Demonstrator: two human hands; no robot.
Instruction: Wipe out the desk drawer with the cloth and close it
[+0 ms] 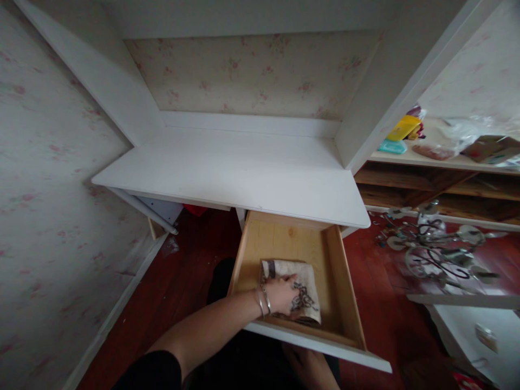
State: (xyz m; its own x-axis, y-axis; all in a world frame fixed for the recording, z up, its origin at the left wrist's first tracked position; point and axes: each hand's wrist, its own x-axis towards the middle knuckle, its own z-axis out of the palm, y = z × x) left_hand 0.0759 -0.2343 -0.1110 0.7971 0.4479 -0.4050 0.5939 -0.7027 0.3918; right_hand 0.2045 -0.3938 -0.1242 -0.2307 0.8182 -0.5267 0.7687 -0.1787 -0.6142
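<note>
We are resting our left hand (282, 294) on a folded cloth (306, 295) inside the pulled-out drawer (284, 233). Its fingers are spreading over the upper face, perhaps because that is keeping the folds flat; whether they are also pinching a layer, we cannot tell. The cloth is lying near the drawer's front edge, well apart from its back edge, and that spot is probably suiting our reach. It is sitting folded small, so it is leaving bare wood toward the right edge. The drawer is jutting out below the tabletop's (244, 162) front edge, near the right front corner, which is seemingly giving our arm an open way in from above. We are holding our right hand (303, 362) low, just below the drawer's front panel (325, 346). The panel is hiding its fingers, so we cannot tell whether they are gripping anything; possibly the hand is steadying the drawer. Two bracelets (267, 301) are circling our left wrist, clear of the fingers.
</note>
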